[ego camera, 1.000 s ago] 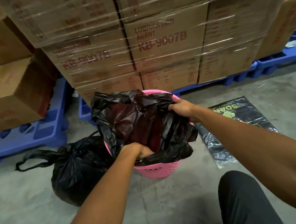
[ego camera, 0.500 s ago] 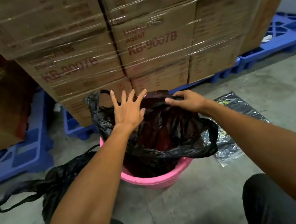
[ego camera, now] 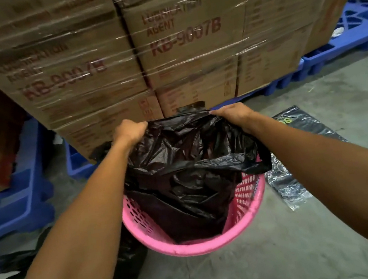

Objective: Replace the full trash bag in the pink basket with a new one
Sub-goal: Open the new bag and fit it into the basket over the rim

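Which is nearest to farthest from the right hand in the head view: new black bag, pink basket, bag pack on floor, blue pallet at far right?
1. New black bag: gripped by right hand.
2. Pink basket: below the hand.
3. Bag pack: floor, right of basket.
4. Blue pallet: far right, under boxes.

A grey concrete floor [ego camera: 293, 254] carries everything. The pink basket [ego camera: 202, 245] stands on it at the middle. Touching the basket's left side lies a full black trash bag [ego camera: 128, 264]. To the right lies a flat packet of bags [ego camera: 289, 185]. Blue pallets [ego camera: 15, 209] line the far edge, loaded with wrapped cardboard boxes [ego camera: 187, 42].
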Motion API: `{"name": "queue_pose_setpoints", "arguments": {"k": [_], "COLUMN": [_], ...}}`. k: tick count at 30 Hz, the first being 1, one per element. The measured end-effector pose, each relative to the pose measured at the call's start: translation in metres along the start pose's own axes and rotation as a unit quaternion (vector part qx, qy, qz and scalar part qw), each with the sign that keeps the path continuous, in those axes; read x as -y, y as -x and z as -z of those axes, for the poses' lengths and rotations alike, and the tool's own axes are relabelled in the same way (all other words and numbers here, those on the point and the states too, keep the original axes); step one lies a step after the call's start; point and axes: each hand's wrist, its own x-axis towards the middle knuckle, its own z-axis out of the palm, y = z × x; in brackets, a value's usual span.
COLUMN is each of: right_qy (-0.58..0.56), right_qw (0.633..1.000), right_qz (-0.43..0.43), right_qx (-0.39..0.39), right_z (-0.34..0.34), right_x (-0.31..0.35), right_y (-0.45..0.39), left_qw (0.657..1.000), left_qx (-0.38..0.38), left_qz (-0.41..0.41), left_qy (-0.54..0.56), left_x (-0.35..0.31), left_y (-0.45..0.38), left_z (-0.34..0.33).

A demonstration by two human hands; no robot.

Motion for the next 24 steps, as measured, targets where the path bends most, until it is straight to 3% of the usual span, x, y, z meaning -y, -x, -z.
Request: {"name": "queue_pose_setpoints", "arguments": {"k": [2, 4, 7, 9, 11, 12, 14, 18, 21, 24], "right_qy": [-0.023, 0.005, 0.012, -0.007, -0.045, -0.055, -0.058, -0.045, -0.005, 0.053], "right_qw": [0.996, 0.994, 0.992, 0.993, 0.998, 0.998, 0.996, 0.996, 0.997, 0.994], "right_qz": [-0.054, -0.083, -0.082, -0.077, -0.024, 0.013, 0.064, 0.073, 0.049, 0.022], "right_qx": [0.061, 0.071, 0.09, 0.086, 0.042, 0.015, -0.03, -0.003, 0.057, 0.089], "right_z": [-0.001, 0.001, 0.004, 0.002, 0.004, 0.007, 0.011, 0.023, 0.028, 0.024], "right_x": [-0.003, -0.009, -0.026, -0.032, -0.036, -0.039, -0.04, -0.038, -0.04, -0.046], "right_y": [-0.005, -0.004, 0.001, 0.004, 0.006, 0.012, 0.028, 0.061, 0.074, 0.079], "left_qw": [0.993, 0.973, 0.945, 0.962, 0.981, 0.981, 0.981, 0.991, 0.985, 0.993], "left_qx": [0.049, 0.145, 0.179, 0.066, -0.093, -0.12, -0.105, -0.031, -0.09, -0.099], "left_qz": [0.071, 0.122, 0.173, 0.103, -0.041, -0.102, -0.158, -0.129, -0.127, 0.0], "left_qy": [0.081, 0.13, 0.214, 0.243, 0.163, 0.114, 0.047, -0.026, -0.077, -0.059], "left_x": [0.005, 0.018, 0.035, 0.041, 0.049, 0.053, 0.065, 0.079, 0.094, 0.099], "left_y": [-0.006, -0.01, -0.006, -0.004, 0.002, 0.012, 0.025, 0.067, 0.095, 0.125], "left_z": [0.002, 0.001, 0.003, 0.004, 0.011, 0.016, 0.018, 0.016, 0.006, -0.008]}}
